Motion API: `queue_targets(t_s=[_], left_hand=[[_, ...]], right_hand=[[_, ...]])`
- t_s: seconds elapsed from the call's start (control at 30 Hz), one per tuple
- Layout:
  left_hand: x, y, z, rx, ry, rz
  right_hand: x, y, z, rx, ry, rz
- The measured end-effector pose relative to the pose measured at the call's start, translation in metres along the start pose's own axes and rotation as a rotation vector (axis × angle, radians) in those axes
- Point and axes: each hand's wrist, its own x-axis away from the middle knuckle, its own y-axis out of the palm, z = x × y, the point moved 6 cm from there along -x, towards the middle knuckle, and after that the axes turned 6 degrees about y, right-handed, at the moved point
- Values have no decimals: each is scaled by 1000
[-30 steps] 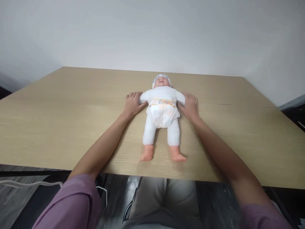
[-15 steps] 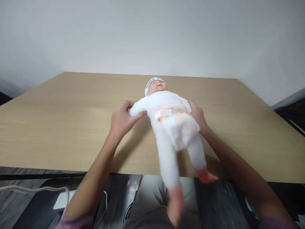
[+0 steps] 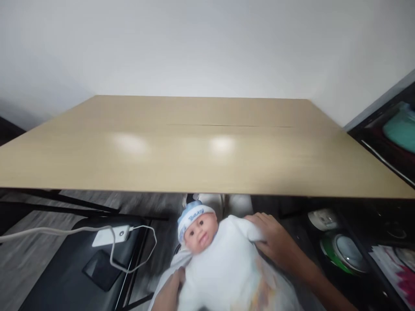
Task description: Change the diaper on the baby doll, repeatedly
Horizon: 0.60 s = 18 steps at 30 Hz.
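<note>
A baby doll (image 3: 220, 263) in white clothes and a blue-and-white cap lies tilted back in front of my body, below the table's near edge. Its head points up and to the left. My left hand (image 3: 171, 285) is closed against the doll's side by its arm, partly cut off by the lower frame edge. Wrapped round the doll's other arm is my right hand (image 3: 267, 233). The patterned diaper at the doll's waist is blurred, and its legs are out of view.
A wooden table (image 3: 181, 160) stretches ahead to a white wall. At left, a black chair (image 3: 65, 272) carries a white power strip or charger (image 3: 112, 235) with a cable and a dark phone-like object (image 3: 102, 268). Dark shelves with a green-rimmed round item (image 3: 343, 252) stand at right.
Both hands have brought the doll off the table, toward my body and down over my lap. Its face has turned up into view.
</note>
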Motion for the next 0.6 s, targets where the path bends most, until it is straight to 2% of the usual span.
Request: queue_targets(t_s=[0.1, 0.17, 0.27, 0.33, 0.4, 0.5, 0.6], left_hand=[[13, 11, -11, -32, -8, 99], [20, 12, -11, -34, 28, 159], [28, 6, -5, -54, 65, 209], [30, 3, 1, -70, 78, 208], [32, 0, 7, -58, 114, 177], [39, -9, 4, 1, 138, 118], [52, -33, -29, 97, 70, 6]], right_hand=[[0, 45, 17, 85, -17, -109], [4, 56, 25, 94, -37, -124], [14, 42, 22, 23, -31, -26], [20, 27, 8, -81, -56, 31], [19, 18, -12, -203, -99, 26], [9, 27, -42, -309, -166, -50], [-5, 47, -57, -333, -196, -77]])
